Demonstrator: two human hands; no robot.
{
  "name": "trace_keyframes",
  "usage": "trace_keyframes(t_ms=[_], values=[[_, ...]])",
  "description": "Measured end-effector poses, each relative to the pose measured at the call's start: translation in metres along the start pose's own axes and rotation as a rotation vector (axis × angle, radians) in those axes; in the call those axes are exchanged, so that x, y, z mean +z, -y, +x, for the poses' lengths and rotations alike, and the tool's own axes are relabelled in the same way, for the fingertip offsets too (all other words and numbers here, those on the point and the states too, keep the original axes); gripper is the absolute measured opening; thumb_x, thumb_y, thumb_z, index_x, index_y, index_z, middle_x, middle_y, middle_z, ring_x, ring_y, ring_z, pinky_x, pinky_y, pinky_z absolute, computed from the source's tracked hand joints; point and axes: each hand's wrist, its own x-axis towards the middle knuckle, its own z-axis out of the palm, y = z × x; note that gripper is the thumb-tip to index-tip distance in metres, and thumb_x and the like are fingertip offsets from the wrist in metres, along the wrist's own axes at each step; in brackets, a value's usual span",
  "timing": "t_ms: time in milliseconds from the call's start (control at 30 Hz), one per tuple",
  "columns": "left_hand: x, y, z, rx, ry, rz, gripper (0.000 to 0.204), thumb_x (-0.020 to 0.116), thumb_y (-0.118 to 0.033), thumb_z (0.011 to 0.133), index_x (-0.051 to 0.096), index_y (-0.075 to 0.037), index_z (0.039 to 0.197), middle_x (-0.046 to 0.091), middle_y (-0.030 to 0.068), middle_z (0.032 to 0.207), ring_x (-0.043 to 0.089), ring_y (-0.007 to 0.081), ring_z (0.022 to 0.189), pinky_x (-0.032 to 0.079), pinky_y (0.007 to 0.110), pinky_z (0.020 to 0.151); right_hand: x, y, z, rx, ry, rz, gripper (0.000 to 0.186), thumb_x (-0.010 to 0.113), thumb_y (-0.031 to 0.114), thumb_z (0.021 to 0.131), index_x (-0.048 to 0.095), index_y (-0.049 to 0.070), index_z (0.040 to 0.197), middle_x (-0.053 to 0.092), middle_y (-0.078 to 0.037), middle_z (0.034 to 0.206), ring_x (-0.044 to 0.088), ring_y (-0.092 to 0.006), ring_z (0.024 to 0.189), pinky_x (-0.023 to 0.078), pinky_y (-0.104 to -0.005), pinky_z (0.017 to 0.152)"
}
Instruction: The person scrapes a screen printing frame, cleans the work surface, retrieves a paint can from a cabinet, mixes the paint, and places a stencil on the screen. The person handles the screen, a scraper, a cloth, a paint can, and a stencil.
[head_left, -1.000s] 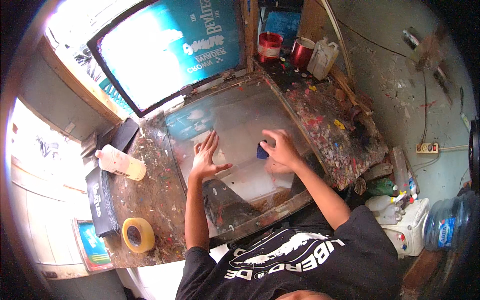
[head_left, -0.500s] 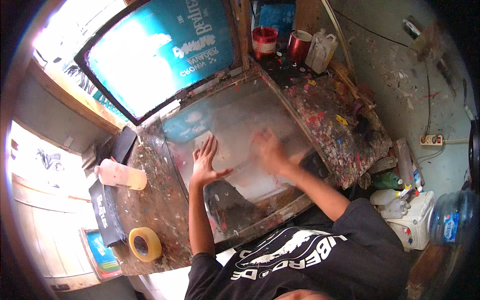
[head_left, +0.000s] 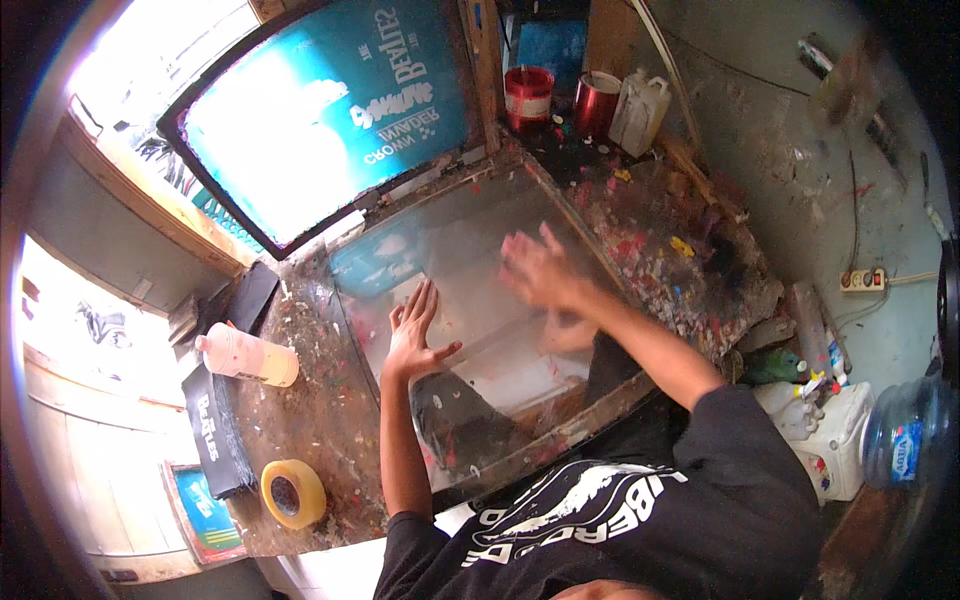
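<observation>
A shiny glass-like plate (head_left: 475, 330) lies on the paint-stained table in front of me and mirrors parts of the scene. My left hand (head_left: 411, 342) rests on its left half, fingers stretched out and thumb apart, holding nothing. Over the right half is my right hand (head_left: 545, 272), slightly blurred, fingers spread and nothing in them; its reflection appears below it, so it seems raised off the surface. Beyond the plate, a screen-printing frame (head_left: 310, 115) with blue mesh and pale lettering stands tilted up.
To the left are a pinkish plastic bottle (head_left: 250, 354), a roll of yellow tape (head_left: 293, 494) and a dark printed sheet (head_left: 212, 425). Two red cans (head_left: 528, 95) and a whitish jug (head_left: 640, 110) stand at the back right. A paint-crusted board (head_left: 690, 265) borders the plate's right side.
My right hand has lifted from lower over the plate and shifted slightly up and right, its fingers now spread wider. My left hand has stayed nearly in place.
</observation>
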Motion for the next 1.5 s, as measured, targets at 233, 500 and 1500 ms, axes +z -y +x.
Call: trace_keyframes(t_ms=[233, 500, 1500], values=[[0.000, 0.007, 0.000, -0.031, 0.045, 0.047, 0.112, 0.075, -0.063, 0.072, 0.032, -0.013, 0.162, 0.022, 0.0129, 0.171, 0.019, 0.0258, 0.158, 0.013, 0.054, 0.121, 0.024, 0.021, -0.052, -0.175, -0.063, 0.097, 0.042, 0.053, 0.032, 0.102, 0.063, 0.009, 0.136, 0.058, -0.014, 0.147, 0.052, -0.0297, 0.138, 0.035, -0.0541, 0.119], [0.005, 0.006, 0.000, 0.027, -0.124, -0.070, 0.106, 0.077, -0.059, 0.075, 0.036, -0.009, 0.159, 0.033, 0.0150, 0.166, 0.030, 0.0287, 0.154, 0.016, 0.052, 0.121, -0.066, -0.140, -0.174, 0.699, -0.698, 0.134, 0.022, 0.062, 0.004, 0.092, 0.078, 0.006, 0.108, 0.076, -0.017, 0.103, 0.075, -0.0327, 0.098, 0.058, -0.0449, 0.085], [0.031, 0.039, 0.020, -0.003, -0.095, -0.268, 0.090, 0.066, -0.060, 0.093, 0.041, 0.002, 0.154, 0.037, 0.0233, 0.161, 0.034, 0.0384, 0.149, 0.025, 0.053, 0.122, 0.034, 0.537, -0.556, 2.210, 0.052, 1.301, 0.051, 0.058, 0.052, 0.100, 0.068, 0.011, 0.127, 0.074, -0.019, 0.110, 0.069, -0.0353, 0.105, 0.054, -0.0456, 0.092]])
